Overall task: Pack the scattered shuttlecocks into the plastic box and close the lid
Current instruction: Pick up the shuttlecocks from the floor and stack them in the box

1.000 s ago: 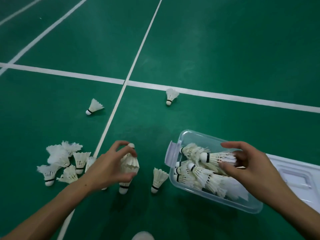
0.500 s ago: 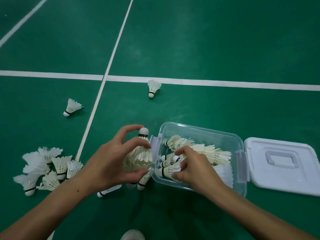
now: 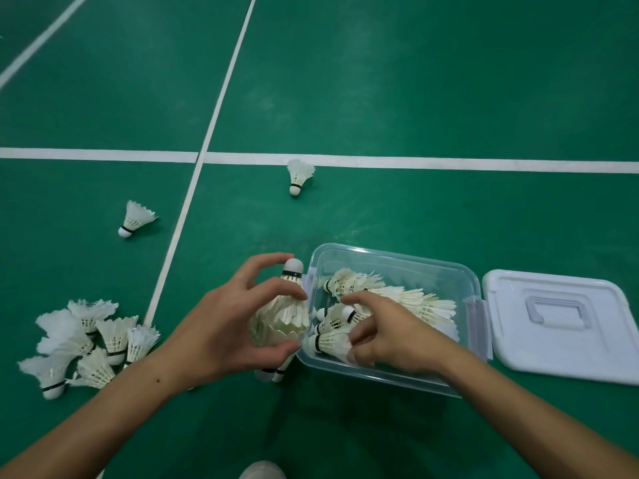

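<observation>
White feathered shuttlecocks (image 3: 387,305) lie in clear plastic box (image 3: 397,267) | left hand (image 3: 221,326) grips nested shuttlecock stack (image 3: 283,316) beside box | right hand (image 3: 387,337) pinches shuttlecock inside | white lid (image 3: 560,323) off, right of box

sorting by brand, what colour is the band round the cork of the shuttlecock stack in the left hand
Black, a thin band on the white feather shuttlecock stack, just below its cork; the head view shows it.

I am on an indoor badminton court: the floor (image 3: 415,81) under me is green sports matting, marked with white boundary lines (image 3: 415,165) that cross at right angles, and feather shuttlecocks (image 3: 300,174) lie scattered over it, some heaped in a pile (image 3: 90,344).
</observation>
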Available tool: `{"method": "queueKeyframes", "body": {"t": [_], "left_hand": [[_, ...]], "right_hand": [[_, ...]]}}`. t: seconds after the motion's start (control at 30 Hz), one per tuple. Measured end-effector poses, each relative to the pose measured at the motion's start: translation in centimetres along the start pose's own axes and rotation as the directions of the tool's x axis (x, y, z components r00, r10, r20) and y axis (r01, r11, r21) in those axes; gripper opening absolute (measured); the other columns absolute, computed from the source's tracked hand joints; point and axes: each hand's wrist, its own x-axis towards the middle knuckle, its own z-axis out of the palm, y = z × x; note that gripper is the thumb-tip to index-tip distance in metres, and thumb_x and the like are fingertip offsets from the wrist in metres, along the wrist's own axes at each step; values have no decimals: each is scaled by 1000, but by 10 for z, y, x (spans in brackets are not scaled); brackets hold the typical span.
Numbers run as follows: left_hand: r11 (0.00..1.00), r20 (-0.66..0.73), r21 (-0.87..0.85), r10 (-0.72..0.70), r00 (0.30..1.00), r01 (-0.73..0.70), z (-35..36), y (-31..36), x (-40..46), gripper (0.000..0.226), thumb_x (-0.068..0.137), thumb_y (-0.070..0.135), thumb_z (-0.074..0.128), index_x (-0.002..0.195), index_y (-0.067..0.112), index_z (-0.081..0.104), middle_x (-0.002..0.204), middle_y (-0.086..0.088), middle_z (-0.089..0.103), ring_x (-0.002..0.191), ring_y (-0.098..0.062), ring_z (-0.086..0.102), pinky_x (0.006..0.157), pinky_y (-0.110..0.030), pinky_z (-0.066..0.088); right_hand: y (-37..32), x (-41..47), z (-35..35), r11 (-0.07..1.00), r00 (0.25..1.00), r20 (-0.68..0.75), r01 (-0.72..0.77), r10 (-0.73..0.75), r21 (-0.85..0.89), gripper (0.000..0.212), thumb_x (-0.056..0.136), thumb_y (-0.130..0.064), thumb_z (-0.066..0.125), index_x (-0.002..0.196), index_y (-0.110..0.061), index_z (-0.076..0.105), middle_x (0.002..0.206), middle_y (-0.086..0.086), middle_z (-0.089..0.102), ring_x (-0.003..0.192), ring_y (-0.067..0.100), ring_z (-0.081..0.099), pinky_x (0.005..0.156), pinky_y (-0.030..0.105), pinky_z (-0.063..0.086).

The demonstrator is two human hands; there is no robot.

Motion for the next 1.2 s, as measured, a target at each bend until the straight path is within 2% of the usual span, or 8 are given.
{"method": "queueKeyframes", "body": {"t": [0.2,0.3,0.5,0.7,0.87,1.1,1.17,1.2], "left_hand": [[994,-1,-101,32,999,-32,2,9,5,52,75,41,89,121,43,64,159,15,38,123,-18,64,92,-46,57],[989,4,-130,68,998,-67,3,19,12,53,76,37,90,122,41,65,160,15,37,130,-14,60,96,-45,55],[979,-16,-172,112,994,-113,6,34,26,57,78,31,89,129,33,64,162,12,36,139,-9,53,102,-44,53],[981,17,-132,144,989,-140,9,36,32,76,80,31,88,145,27,50,166,15,33,143,-6,48,106,-40,52],[984,-1,-168,61,998,-60,15,33,32,94,79,35,89,155,35,34,137,33,49,109,4,62,91,-23,55],[985,-81,-175,-16,997,1,21,33,34,78,77,38,90,142,29,46,116,18,71,85,-13,66,76,-25,55],[988,-83,-151,3,997,-15,18,32,33,73,78,40,89,138,28,49,115,18,70,84,-14,67,76,-31,56],[990,-86,-137,12,996,-23,16,31,31,72,79,40,89,138,27,50,116,19,70,85,-14,67,77,-33,56]], "right_hand": [[9,-20,-20,991,993,-110,63,-50,117,50,85,-11,87,127,-29,66,102,-3,81,91,13,78,86,42,65],[-3,-30,-28,940,979,-186,140,-84,310,35,91,-21,81,124,-23,69,106,-3,82,97,15,78,86,43,66],[-34,-29,-11,738,992,-78,127,-101,663,43,88,-34,77,127,-16,71,118,4,79,109,23,76,98,52,60],[-33,-25,-1,695,991,-77,134,-112,707,37,89,-15,81,125,-11,71,116,10,79,113,32,74,103,58,56],[-28,-24,-4,561,990,-140,125,-16,818,46,89,-15,79,130,-3,63,117,15,78,109,32,76,100,48,59],[-28,-26,-5,361,973,-223,187,58,913,41,92,-15,75,129,-3,63,116,19,78,107,37,75,96,50,60],[-22,-30,-11,404,950,-293,229,104,886,35,92,-13,75,125,-7,65,116,20,77,103,37,77,94,52,61],[-18,-33,-14,531,930,-348,236,120,814,34,92,-13,77,124,-12,66,117,18,76,98,34,79,89,50,64]]}}
